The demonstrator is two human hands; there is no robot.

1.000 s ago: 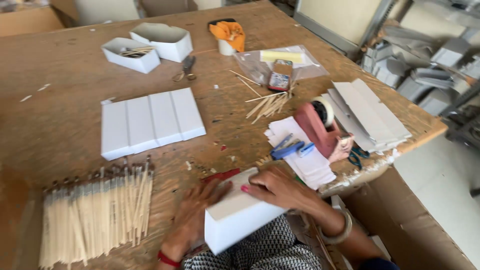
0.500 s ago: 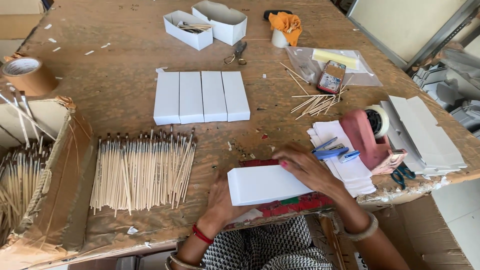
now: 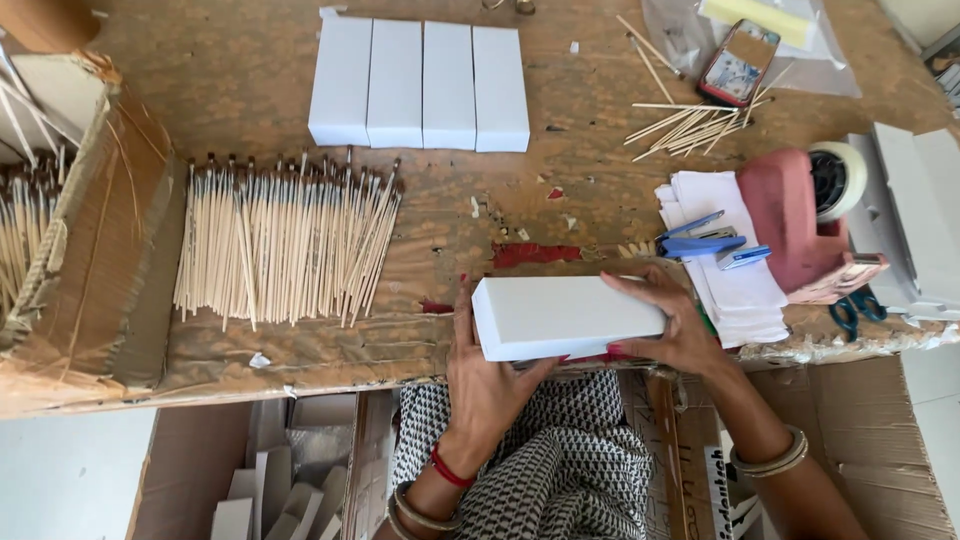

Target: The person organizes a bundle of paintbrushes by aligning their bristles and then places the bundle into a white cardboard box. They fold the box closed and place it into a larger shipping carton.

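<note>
- I see a plain white rectangular cardboard box point(image 3: 565, 315), long and closed, with unmarked faces.
- Its long axis runs left to right along the near edge of the worn brown wooden surface point(image 3: 600, 190).
- My left hand point(image 3: 490, 375) clasps its left end from below.
- My right hand point(image 3: 675, 320) wraps its right end.

both hands grip a long white cardboard box point(image 3: 565, 316) lying sideways at the wooden table's point(image 3: 600, 190) near edge: left hand point(image 3: 487, 375) under its left end, right hand point(image 3: 672, 322) on its right end (fingers spread). a spread of thin pale sticks point(image 3: 285, 245) lies left.
</note>
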